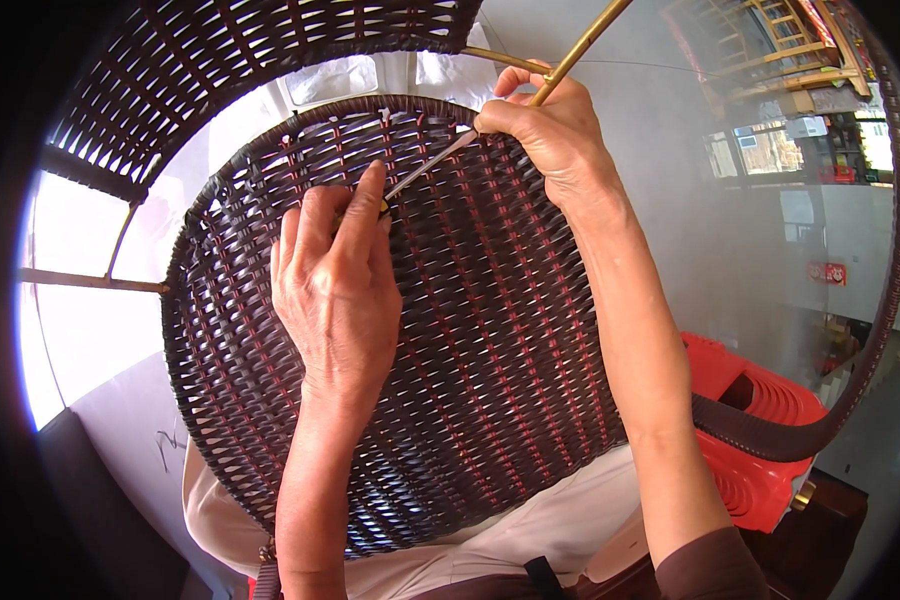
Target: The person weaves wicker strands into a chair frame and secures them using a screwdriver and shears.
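Dark brown wicker, threaded with red strands, made up the rounded woven panel (pixel 450 330) that filled the middle of the view and was propped over the person's lap, its lower edge resting near the pale cloth (pixel 530 530) across the knees. The left hand (pixel 335 285) was laid flat-backed on the weave, its fingers curled and pressed together around the yellow-tipped handle of a slim metal tool (pixel 425 168); the shaft of that tool was seen running up and to the right from between the thumb and forefinger towards the panel's upper rim. The right hand (pixel 550 130) was held at that rim, closed over its edge, with the thumb and forefinger pinched where the tool's tip met the weave; whether a strand was caught between them could not be told. A thin brass-coloured rod (pixel 582 45) of the frame was seen passing behind the right hand's fingers and slanting up out of the picture, and a second such rod (pixel 495 57) branched off to the left.

Above and to the left, another section of dark woven wicker (pixel 230 70) was seen arching over bright light. To the right, a dark ribbed strip (pixel 830 420) was bent in a long curve from below the right forearm up along the picture's edge. A red plastic stool (pixel 760 420) was seen beneath it, just beside the right forearm. Wooden frames (pixel 780 50) were stacked far off at the upper right.
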The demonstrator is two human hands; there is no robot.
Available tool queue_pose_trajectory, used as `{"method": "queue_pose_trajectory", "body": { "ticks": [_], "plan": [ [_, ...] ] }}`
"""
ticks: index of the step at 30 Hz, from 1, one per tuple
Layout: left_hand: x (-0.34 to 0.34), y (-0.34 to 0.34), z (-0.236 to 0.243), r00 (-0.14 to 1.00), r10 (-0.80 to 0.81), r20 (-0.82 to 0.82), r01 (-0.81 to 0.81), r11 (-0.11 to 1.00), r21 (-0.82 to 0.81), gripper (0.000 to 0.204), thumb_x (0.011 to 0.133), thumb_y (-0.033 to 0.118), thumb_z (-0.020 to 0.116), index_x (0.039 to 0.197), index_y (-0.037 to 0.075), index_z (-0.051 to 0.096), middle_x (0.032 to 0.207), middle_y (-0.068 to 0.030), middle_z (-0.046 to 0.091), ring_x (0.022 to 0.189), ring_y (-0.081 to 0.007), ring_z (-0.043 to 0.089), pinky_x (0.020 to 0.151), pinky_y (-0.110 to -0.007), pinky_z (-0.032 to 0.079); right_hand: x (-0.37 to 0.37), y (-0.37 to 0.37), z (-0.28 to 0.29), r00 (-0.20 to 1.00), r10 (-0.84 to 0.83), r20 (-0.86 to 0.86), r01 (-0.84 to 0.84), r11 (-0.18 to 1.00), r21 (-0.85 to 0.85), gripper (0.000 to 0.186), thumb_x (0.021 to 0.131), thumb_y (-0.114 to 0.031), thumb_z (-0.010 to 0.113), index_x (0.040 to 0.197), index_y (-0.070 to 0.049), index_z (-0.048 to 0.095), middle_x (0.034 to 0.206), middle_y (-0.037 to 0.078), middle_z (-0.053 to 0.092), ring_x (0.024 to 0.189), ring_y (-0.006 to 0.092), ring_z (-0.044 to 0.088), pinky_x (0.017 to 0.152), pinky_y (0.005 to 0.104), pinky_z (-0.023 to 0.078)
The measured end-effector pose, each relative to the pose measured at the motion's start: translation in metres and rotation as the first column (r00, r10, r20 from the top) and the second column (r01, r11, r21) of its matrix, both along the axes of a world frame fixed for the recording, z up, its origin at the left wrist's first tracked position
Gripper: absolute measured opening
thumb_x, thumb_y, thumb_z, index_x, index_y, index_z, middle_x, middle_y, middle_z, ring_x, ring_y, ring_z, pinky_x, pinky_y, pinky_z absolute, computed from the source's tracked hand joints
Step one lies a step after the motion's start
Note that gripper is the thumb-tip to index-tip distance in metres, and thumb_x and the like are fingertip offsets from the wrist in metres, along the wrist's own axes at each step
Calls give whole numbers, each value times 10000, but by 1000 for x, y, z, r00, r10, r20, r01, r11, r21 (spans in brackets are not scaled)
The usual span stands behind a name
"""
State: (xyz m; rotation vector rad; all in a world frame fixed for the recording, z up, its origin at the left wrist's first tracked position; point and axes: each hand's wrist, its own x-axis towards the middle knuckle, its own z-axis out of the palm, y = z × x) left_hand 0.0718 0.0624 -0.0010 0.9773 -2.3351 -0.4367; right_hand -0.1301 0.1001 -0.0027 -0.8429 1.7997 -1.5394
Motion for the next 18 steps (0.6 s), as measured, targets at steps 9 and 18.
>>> {"method": "queue_pose_trajectory", "body": {
  "ticks": [9, 18],
  "plan": [
    [6, -4, 12, 998, -32, -52, 39, 990, 134, 224, 816, 60, 640, 1039, 61, 664, 764, -70, 550, 647, -221, 569, 581, -332, 474, 0, 0, -2, 1000, 4, 16, -4, 1000, -16, 161, 645, -56, 697, 735, -48, 564, 633, 17, 594, 605, 82, 549, 636, 235, 388],
    [8, -7, 14, 997, -65, -47, 72, 982, 172, 231, 815, 71, 645, 1042, 47, 670, 757, -82, 562, 597, -233, 577, 557, -336, 470, 0, 0, 0, 1000, 14, 19, -14, 1000, -10, 159, 641, -53, 693, 727, -55, 559, 635, 14, 594, 620, 86, 553, 669, 239, 399]
  ]
}}
